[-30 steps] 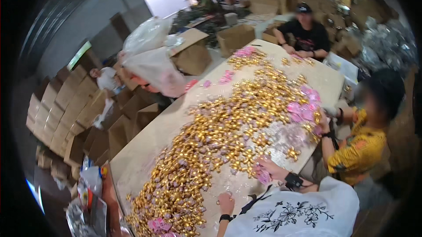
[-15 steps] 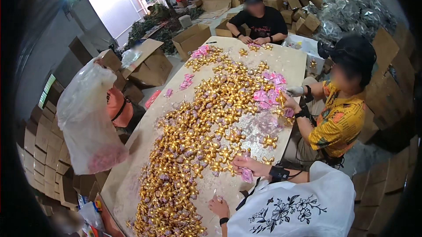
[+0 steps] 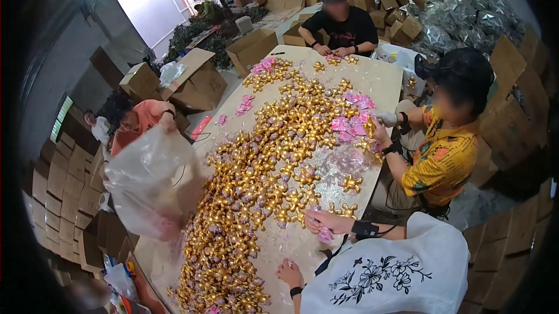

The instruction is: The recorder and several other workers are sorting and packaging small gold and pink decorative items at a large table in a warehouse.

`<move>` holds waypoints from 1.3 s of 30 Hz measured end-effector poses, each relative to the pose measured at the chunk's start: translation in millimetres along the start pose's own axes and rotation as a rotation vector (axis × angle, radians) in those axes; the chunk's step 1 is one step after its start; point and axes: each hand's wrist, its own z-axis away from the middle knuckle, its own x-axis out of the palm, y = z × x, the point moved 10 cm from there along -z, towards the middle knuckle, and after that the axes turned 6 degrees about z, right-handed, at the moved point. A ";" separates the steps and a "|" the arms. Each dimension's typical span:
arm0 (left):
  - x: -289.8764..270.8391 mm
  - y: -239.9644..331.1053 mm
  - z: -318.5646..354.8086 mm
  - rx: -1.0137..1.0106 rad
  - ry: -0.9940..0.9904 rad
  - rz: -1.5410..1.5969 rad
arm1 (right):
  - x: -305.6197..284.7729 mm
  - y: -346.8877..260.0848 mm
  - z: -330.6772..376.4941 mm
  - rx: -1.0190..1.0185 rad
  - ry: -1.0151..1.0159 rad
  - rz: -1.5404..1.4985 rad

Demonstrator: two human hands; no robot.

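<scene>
My left hand [image 3: 289,273] rests on the table with its fingers loosely apart and nothing visible in them. A dark band circles its wrist. Farther off, my right hand [image 3: 324,221] is closed on a small pink packet [image 3: 326,235], part of which sticks out below the fingers. Shiny gold balloon-like figurines [image 3: 233,221] lie heaped to the left of both hands, many with a clear or pinkish wrap. Beside my right hand are a few loose gold figurines [image 3: 346,210].
Across the pale table [image 3: 384,75], a person in orange [image 3: 152,115] holds a large translucent bag [image 3: 148,168] at the pile's edge. Another in a yellow shirt [image 3: 448,157] sits on the right by pink packets [image 3: 349,125]. A person in black [image 3: 343,26] works at the far end.
The translucent bag has swung lower and rightward to the heap, uncovering the person in orange behind it. My left hand has shifted slightly; my right hand keeps the pink packet.
</scene>
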 end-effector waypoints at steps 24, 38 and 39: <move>30.9 11.6 34.6 -0.106 0.095 0.004 | -34.3 4.6 21.6 0.075 -0.051 0.132; -18.3 118.1 4.0 0.248 -0.622 0.551 | -11.4 73.0 53.1 -0.245 0.304 0.055; -26.4 120.4 4.2 0.220 -0.675 0.621 | -6.9 79.4 54.4 -0.240 0.306 0.036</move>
